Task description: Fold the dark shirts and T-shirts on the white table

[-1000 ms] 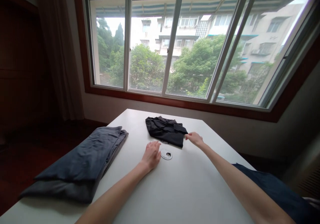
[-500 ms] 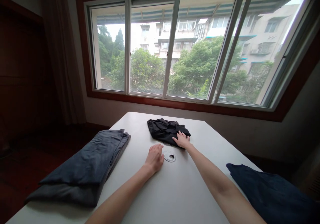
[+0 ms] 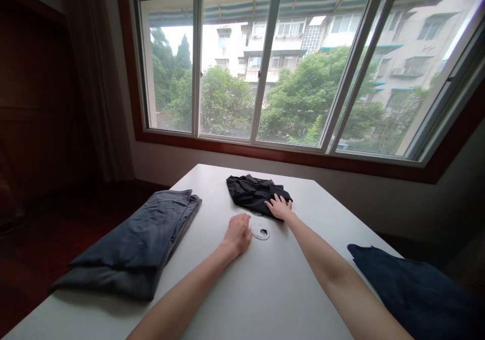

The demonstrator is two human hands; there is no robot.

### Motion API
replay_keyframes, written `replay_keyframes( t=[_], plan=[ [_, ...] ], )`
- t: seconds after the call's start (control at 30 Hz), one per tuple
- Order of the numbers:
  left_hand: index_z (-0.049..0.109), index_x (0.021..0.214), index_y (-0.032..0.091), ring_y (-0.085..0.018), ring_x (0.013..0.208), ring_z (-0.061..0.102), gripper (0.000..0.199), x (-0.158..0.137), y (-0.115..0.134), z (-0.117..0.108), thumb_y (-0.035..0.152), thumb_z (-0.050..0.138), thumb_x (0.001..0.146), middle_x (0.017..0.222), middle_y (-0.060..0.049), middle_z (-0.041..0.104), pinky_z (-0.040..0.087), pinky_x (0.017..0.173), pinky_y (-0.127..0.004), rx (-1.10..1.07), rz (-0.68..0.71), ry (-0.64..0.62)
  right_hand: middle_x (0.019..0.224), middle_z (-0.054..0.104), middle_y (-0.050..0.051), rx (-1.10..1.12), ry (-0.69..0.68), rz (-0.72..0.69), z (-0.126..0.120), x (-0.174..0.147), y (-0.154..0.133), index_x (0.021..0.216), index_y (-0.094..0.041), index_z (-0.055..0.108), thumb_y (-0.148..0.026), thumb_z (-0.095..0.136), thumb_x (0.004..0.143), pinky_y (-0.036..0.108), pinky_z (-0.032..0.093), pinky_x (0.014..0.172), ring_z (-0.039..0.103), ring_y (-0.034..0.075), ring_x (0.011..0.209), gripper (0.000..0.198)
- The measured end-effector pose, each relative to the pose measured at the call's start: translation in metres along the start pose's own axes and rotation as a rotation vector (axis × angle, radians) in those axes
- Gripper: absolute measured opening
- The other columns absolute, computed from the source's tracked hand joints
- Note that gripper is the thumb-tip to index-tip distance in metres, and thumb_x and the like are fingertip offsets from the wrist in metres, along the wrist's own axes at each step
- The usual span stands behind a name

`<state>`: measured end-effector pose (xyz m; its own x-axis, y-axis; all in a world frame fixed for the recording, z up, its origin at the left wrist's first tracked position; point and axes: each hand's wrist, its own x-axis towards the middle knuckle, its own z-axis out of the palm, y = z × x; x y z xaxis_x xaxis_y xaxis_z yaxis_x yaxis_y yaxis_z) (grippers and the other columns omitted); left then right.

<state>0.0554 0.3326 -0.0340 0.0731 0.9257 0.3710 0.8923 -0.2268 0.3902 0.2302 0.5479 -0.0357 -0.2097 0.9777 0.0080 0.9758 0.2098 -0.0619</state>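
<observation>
Head view: the black garment [image 3: 250, 192] stretches crosswise, leftward from under the spread fingers of the nearer right hand [image 3: 279, 209]; the left hand [image 3: 238, 231] rests apart, fingers loosely bent.

At 12 o'clock on the plain white table [image 3: 273, 294], the folded garment [image 3: 252, 193] is black, with dark grey along its far edge. The ring [image 3: 256, 234] set in the tabletop is pale grey around a dark opening. At 9 o'clock, the folded stack [image 3: 129, 239] is slate blue-grey above and charcoal beneath; between 3 and 4, the cloth [image 3: 409, 284] is plain navy. Beyond 12, reddish-brown trim [image 3: 227, 148] borders whitish window frames [image 3: 196, 62], green trees [image 3: 227, 97], and an awning [image 3: 235, 10] striped blue-grey and whitish.
</observation>
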Motion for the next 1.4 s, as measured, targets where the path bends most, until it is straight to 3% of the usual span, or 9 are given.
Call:
replay_keyframes(
  t=[0.23, 0.43, 0.57, 0.7, 0.9, 1.0, 1.13, 1.23, 1.4],
  plan=[
    [0.051, 0.128, 0.015, -0.025, 0.124, 0.047, 0.042, 0.001, -0.002, 0.001, 0.022, 0.045, 0.087, 0.13, -0.012, 0.056, 0.032, 0.111, -0.038, -0.015, -0.003, 0.014, 0.154, 0.034, 0.011, 0.004, 0.077, -0.06, -0.011, -0.012, -0.007, 0.138, -0.017, 0.051, -0.046, 0.022, 0.099, 0.055, 0.004, 0.115, 0.021, 0.03, 0.142, 0.057],
    [0.046, 0.132, 0.016, -0.025, 0.134, 0.04, 0.045, 0.0, -0.004, 0.002, 0.021, 0.048, 0.088, 0.142, -0.013, 0.048, 0.026, 0.116, -0.04, -0.034, -0.009, 0.059, 0.149, 0.043, 0.007, -0.013, 0.162, -0.201, -0.068, -0.034, -0.002, 0.126, -0.021, 0.059, -0.038, 0.025, 0.099, 0.051, 0.003, 0.114, 0.028, 0.027, 0.138, 0.046],
    [0.036, 0.139, 0.019, -0.026, 0.142, 0.029, 0.053, 0.004, -0.006, -0.011, 0.024, 0.052, 0.088, 0.15, -0.014, 0.036, 0.02, 0.118, -0.045, -0.072, -0.03, 0.137, 0.134, 0.058, 0.005, -0.034, 0.262, -0.394, -0.116, -0.076, 0.004, 0.112, -0.024, 0.065, -0.037, 0.027, 0.099, 0.046, 0.003, 0.113, 0.035, 0.026, 0.133, 0.042],
    [0.031, 0.141, 0.021, -0.029, 0.144, 0.023, 0.069, 0.008, 0.002, -0.029, 0.03, 0.065, 0.081, 0.154, -0.014, 0.029, 0.016, 0.118, -0.049, -0.09, 0.033, 0.186, 0.12, 0.066, 0.005, 0.004, 0.308, -0.566, -0.143, -0.15, 0.001, 0.1, -0.025, 0.068, -0.039, 0.031, 0.1, 0.044, 0.008, 0.111, 0.044, 0.027, 0.125, 0.04],
    [0.027, 0.144, 0.018, -0.032, 0.132, 0.04, 0.09, -0.003, 0.022, -0.011, 0.047, 0.073, 0.072, 0.145, -0.016, 0.037, 0.038, 0.106, -0.044, -0.269, -0.042, 0.048, 0.108, 0.07, 0.007, 0.092, 0.322, -0.796, -0.133, -0.262, -0.015, 0.094, -0.021, 0.07, -0.036, 0.038, 0.101, 0.047, 0.016, 0.109, 0.056, 0.024, 0.109, 0.036],
    [0.041, 0.136, 0.021, -0.03, 0.124, 0.046, 0.073, -0.013, 0.027, -0.01, 0.033, 0.073, 0.072, 0.139, -0.012, 0.044, 0.043, 0.101, -0.043, -0.157, 0.059, 0.015, 0.101, 0.071, 0.005, 0.155, 0.331, -0.864, -0.123, -0.295, -0.014, 0.09, -0.02, 0.069, -0.033, 0.045, 0.1, 0.047, 0.019, 0.108, 0.058, 0.021, 0.102, 0.03],
    [0.062, 0.108, 0.021, -0.022, 0.11, 0.055, 0.031, -0.038, 0.031, -0.043, 0.014, 0.057, 0.079, 0.12, -0.008, 0.056, 0.046, 0.094, -0.033, -0.042, 0.234, -0.049, 0.098, 0.071, 0.004, 0.213, 0.308, -0.923, -0.118, -0.324, -0.003, 0.089, -0.021, 0.069, -0.029, 0.047, 0.1, 0.046, 0.02, 0.109, 0.059, 0.019, 0.098, 0.026],
    [0.064, 0.101, 0.021, -0.022, 0.104, 0.056, 0.027, -0.07, 0.034, -0.079, 0.012, 0.056, 0.076, 0.111, -0.006, 0.06, 0.048, 0.086, -0.03, 0.024, 0.304, -0.132, 0.097, 0.07, 0.003, 0.25, 0.294, -0.96, -0.116, -0.348, 0.002, 0.089, -0.021, 0.069, -0.026, 0.047, 0.099, 0.046, 0.019, 0.11, 0.058, 0.019, 0.097, 0.024],
    [0.063, 0.095, 0.02, -0.019, 0.087, 0.059, 0.026, -0.131, 0.039, -0.119, 0.012, 0.058, 0.07, 0.098, -0.004, 0.064, 0.045, 0.074, -0.026, 0.021, 0.274, -0.302, 0.09, 0.069, 0.002, 0.293, 0.204, -0.997, -0.103, -0.391, -0.006, 0.088, -0.021, 0.067, -0.021, 0.046, 0.098, 0.044, 0.02, 0.11, 0.058, 0.017, 0.091, 0.023]
  ],
)
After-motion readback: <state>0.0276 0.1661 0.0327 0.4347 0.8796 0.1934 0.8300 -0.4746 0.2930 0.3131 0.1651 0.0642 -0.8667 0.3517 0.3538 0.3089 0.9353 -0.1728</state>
